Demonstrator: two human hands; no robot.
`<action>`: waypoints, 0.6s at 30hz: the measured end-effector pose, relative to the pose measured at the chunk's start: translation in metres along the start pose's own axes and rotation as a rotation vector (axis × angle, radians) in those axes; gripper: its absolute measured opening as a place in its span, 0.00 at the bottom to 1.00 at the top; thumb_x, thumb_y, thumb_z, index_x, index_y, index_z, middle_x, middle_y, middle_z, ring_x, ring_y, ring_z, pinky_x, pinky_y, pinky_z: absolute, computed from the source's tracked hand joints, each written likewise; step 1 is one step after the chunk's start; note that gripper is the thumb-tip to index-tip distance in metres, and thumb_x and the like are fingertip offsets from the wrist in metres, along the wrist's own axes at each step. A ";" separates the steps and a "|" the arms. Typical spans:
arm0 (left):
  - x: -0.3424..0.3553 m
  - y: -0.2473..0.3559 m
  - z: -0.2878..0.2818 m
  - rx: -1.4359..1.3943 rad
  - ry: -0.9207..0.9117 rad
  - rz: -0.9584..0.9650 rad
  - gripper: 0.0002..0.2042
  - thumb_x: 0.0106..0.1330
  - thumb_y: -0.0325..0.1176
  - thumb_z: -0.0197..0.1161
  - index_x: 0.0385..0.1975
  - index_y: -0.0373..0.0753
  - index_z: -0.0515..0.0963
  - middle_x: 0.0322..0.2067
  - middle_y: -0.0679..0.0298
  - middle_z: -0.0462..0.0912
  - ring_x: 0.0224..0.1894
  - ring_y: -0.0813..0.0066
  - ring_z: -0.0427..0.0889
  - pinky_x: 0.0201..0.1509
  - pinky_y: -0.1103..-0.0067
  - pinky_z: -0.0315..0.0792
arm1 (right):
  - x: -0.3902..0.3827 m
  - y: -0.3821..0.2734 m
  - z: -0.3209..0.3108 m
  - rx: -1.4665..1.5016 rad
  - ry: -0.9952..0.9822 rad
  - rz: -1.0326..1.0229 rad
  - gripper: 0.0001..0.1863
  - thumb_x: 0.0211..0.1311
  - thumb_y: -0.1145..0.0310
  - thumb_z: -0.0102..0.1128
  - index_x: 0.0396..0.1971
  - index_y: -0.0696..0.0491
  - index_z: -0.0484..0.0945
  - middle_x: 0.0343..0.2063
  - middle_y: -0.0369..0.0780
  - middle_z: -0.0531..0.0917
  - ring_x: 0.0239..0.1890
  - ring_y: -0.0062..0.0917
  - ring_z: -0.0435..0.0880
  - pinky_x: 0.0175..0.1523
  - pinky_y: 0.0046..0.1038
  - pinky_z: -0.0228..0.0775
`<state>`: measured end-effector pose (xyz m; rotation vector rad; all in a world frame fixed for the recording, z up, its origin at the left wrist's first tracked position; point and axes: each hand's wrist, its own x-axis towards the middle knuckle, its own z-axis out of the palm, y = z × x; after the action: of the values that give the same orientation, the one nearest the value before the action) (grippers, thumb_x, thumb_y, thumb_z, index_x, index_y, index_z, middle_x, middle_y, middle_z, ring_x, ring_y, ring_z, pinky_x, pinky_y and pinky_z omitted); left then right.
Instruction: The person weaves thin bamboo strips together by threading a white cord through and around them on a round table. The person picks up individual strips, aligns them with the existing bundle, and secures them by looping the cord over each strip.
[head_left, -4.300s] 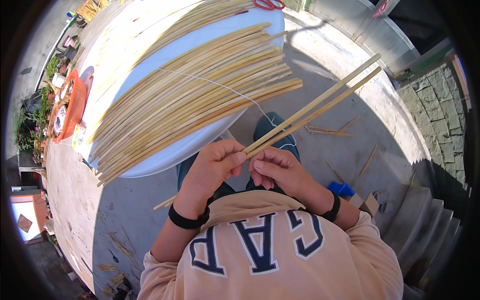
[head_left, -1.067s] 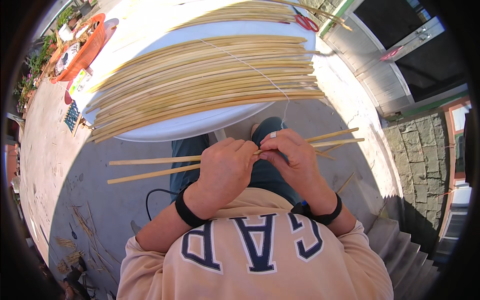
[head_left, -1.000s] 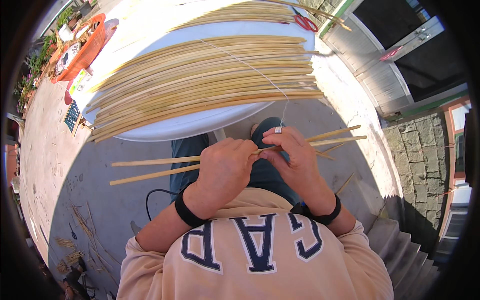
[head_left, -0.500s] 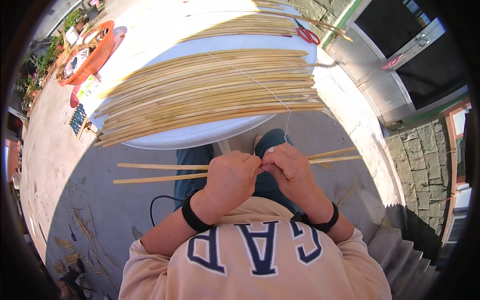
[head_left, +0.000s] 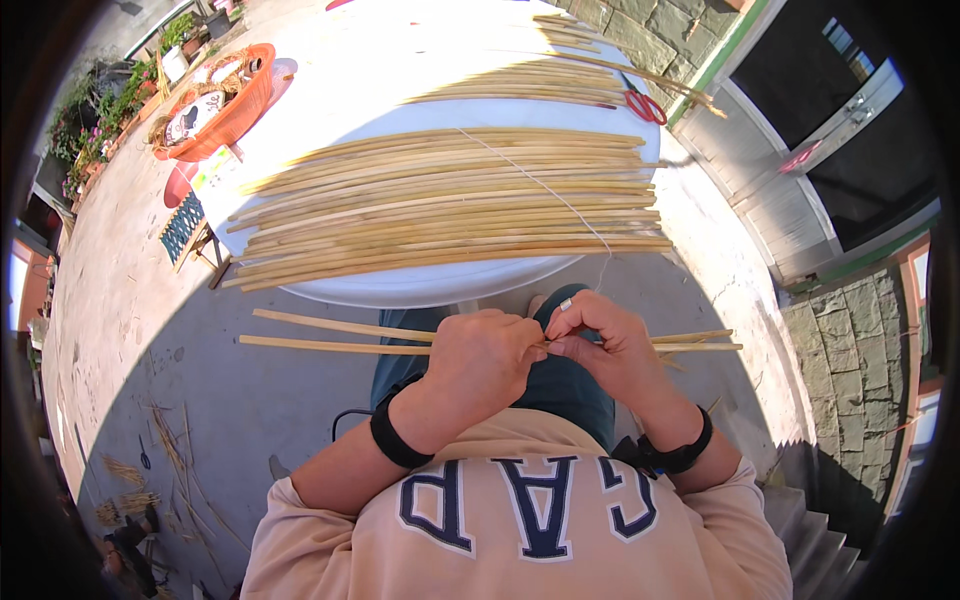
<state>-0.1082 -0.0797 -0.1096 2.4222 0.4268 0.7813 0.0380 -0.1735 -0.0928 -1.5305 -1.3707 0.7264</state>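
Sunlight glares on the floor (head_left: 110, 330) at left and the white table (head_left: 480, 116) at upper centre, while a dark-paned door (head_left: 842, 118) stands at upper right above a stone wall (head_left: 845, 370).

Lettering on the worn shirt and smaller print near the table.
Large block letters (head_left: 543, 522), dark blue with a white edge, ran in a row across the chest of the pale peach shirt (head_left: 330, 535); they were the only clearly legible text and stood upside down in the view. A white printed item (head_left: 193, 118) in the orange basin (head_left: 247, 113) carried dark script and a dark figure, the script too small and tilted to read in full. On the yellow-green and white packet (head_left: 214, 172) just beside the basin, and on the red patch (head_left: 799, 158) at the door (head_left: 800, 110), any wording was too small to make out.
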 end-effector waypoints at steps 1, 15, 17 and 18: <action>0.000 0.000 0.000 -0.012 0.004 -0.008 0.03 0.44 0.27 0.63 0.20 0.42 0.77 0.15 0.64 0.75 0.20 0.66 0.74 0.22 0.75 0.68 | 0.003 -0.001 -0.001 0.042 -0.049 0.044 0.04 0.50 0.80 0.58 0.25 0.57 0.72 0.26 0.37 0.75 0.30 0.20 0.75 0.34 0.19 0.67; -0.009 -0.004 -0.005 0.109 -0.133 -0.028 0.02 0.46 0.29 0.63 0.20 0.41 0.77 0.14 0.61 0.74 0.19 0.64 0.75 0.22 0.73 0.67 | 0.011 -0.029 0.001 -0.068 0.195 -0.315 0.06 0.50 0.78 0.59 0.26 0.56 0.71 0.22 0.37 0.74 0.26 0.24 0.73 0.33 0.21 0.65; -0.018 -0.004 0.004 0.229 -0.310 -0.028 0.02 0.46 0.29 0.63 0.20 0.41 0.77 0.14 0.61 0.74 0.20 0.64 0.75 0.22 0.73 0.68 | 0.020 -0.061 -0.025 0.197 0.331 -0.428 0.07 0.54 0.77 0.57 0.30 0.57 0.69 0.25 0.36 0.74 0.29 0.18 0.73 0.37 0.18 0.67; -0.017 -0.006 0.007 0.079 -0.191 -0.062 0.03 0.47 0.29 0.63 0.21 0.40 0.77 0.15 0.60 0.75 0.20 0.63 0.75 0.23 0.73 0.68 | 0.024 -0.068 -0.038 0.238 0.316 -0.421 0.05 0.57 0.74 0.54 0.30 0.57 0.68 0.26 0.38 0.75 0.28 0.19 0.74 0.37 0.18 0.68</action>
<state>-0.1176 -0.0852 -0.1251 2.5153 0.4619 0.5097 0.0482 -0.1630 -0.0127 -1.0674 -1.2577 0.3512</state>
